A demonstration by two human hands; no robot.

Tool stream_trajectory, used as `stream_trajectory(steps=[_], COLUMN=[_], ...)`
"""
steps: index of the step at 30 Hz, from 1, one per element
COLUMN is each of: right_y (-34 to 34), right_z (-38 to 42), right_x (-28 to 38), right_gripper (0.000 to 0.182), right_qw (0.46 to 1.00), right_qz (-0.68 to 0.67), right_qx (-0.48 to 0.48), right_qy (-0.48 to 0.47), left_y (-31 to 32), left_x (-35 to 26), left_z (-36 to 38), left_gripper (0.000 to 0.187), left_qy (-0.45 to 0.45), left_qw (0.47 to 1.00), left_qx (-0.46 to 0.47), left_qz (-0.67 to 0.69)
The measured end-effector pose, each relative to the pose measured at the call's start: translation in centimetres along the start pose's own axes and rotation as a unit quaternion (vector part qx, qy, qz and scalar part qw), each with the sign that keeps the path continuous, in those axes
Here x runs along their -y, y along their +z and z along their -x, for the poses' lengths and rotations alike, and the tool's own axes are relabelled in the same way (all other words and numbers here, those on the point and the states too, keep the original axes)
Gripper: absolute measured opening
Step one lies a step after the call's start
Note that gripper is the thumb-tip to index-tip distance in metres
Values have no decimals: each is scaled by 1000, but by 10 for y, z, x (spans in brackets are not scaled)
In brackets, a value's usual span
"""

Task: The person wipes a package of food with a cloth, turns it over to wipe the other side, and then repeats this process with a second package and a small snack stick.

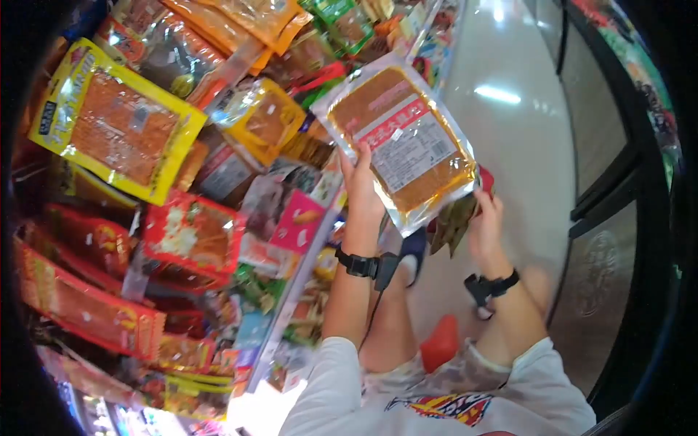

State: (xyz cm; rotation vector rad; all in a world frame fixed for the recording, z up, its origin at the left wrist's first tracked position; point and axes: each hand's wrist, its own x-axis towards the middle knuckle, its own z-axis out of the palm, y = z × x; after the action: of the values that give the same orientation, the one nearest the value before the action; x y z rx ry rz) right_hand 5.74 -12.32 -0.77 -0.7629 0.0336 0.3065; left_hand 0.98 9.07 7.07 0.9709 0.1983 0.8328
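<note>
A clear vacuum-sealed packet (400, 138) of brown food, with a white and red label, is held up over the aisle. My left hand (361, 185) grips its lower left side, thumb on the front. At its lower right corner my right hand (488, 218) has its fingers closed; beside them hangs a bag with green-brown leaf-like contents (452, 224), its top partly hidden behind the packet. A bit of red shows by the right fingertips. Both wrists wear black straps with small devices.
A shelf with a metal front edge (291, 298) runs along the left, piled with packets, among them a yellow-edged packet (120, 120) and a red-edged packet (193, 236). Dark-framed cabinet doors (600, 272) stand on the right, beyond the pale shiny floor (509, 131).
</note>
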Motion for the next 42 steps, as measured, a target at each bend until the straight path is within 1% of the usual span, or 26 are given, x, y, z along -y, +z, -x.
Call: stream_trajectory(steps=[4, 6, 8, 10, 13, 14, 15, 16, 19, 21, 22, 24, 25, 26, 28, 31, 32, 33, 34, 35, 36, 38, 39, 40, 41, 42], right_y=[-2, -29, -23, -37, -24, -10, -4, -3, -9, -70, -77, -82, -82, -82, -75, -60, -46, 12, 72, 65, 58, 47, 54, 51, 45, 40], right_z=[9, 5, 12, 19, 31, 40, 49, 60, 95, 114, 118, 122, 123, 120, 116, 106, 98, 83, 61, 44, 31, 22, 27, 25, 22, 21], right_x=[26, 31, 40, 45, 70, 80, 87, 92, 104, 123, 136, 162, 173, 182, 189, 166, 147, 114, 79, 73, 75, 66, 73, 75, 78, 78], right_gripper=[20, 18, 16, 23, 52, 63, 66, 69, 78, 97, 96, 93, 91, 90, 87, 82, 81, 67, 53, 53, 54, 56, 52, 52, 54, 58], right_qw=[997, 994, 985, 982, 935, 926, 918, 911, 894, 891, 887, 861, 844, 824, 778, 699, 723, 845, 858, 765, 701, 847, 922, 924, 935, 939], right_qz=[53, 89, 137, 161, 205, 160, 193, 225, 261, 354, 392, 484, 524, 560, 627, 706, 684, 502, 259, 359, 453, 319, 193, 192, 192, 190], right_qx=[-18, -48, -22, 4, 174, 226, 202, 175, 164, 96, 74, 55, 48, 45, 40, 42, 19, -50, -113, -135, -85, -86, 38, 26, 99, 173], right_qy=[-46, -33, -100, -102, -233, -258, -280, -298, -324, -268, -232, -146, -105, -67, 10, 108, 96, -177, -428, -517, -544, -416, -333, -331, -281, -229], left_y=[-18, -28, -38, -40, -30, -23, -12, -29, -41, -57, -46, -25, -25, -19, 7, 5, 6, -4, -2, 2, 5, 3, 4, 2, -16, -9], left_x=[58, 56, 54, 53, 47, 46, 37, 80, 116, 136, 122, 97, 90, 86, 54, 56, 53, 66, 70, 74, 72, 66, 57, 54, 75, 70], left_z=[-19, -20, -22, -26, -15, -11, -1, -20, -35, -38, -29, -9, -14, -11, 0, 23, 32, 35, 41, 51, 57, 63, 63, 62, 61, 61], left_gripper=[57, 58, 56, 53, 47, 46, 46, 41, 36, 28, 28, 29, 36, 36, 43, 54, 56, 59, 59, 58, 58, 58, 58, 59, 69, 69], left_qy=[-28, -84, -76, -78, -78, -85, -86, 51, 125, 16, 13, 14, -67, -68, -57, -167, -227, -243, -247, -272, -297, -301, -295, -287, -317, -327], left_qw=[989, 981, 979, 972, 948, 932, 922, 987, 977, 973, 972, 956, 962, 961, 941, 944, 941, 935, 935, 910, 881, 883, 885, 888, 914, 911], left_qx=[25, 24, 22, 43, -29, -57, -1, -140, -173, -110, -112, 4, -58, -60, 44, 67, 71, 128, 130, 124, 115, 118, 127, 137, 95, 95], left_qz=[143, 174, 189, 219, 307, 348, 377, 54, 16, 204, 207, 293, 260, 262, 332, 276, 241, 224, 219, 286, 351, 339, 336, 333, 236, 231])
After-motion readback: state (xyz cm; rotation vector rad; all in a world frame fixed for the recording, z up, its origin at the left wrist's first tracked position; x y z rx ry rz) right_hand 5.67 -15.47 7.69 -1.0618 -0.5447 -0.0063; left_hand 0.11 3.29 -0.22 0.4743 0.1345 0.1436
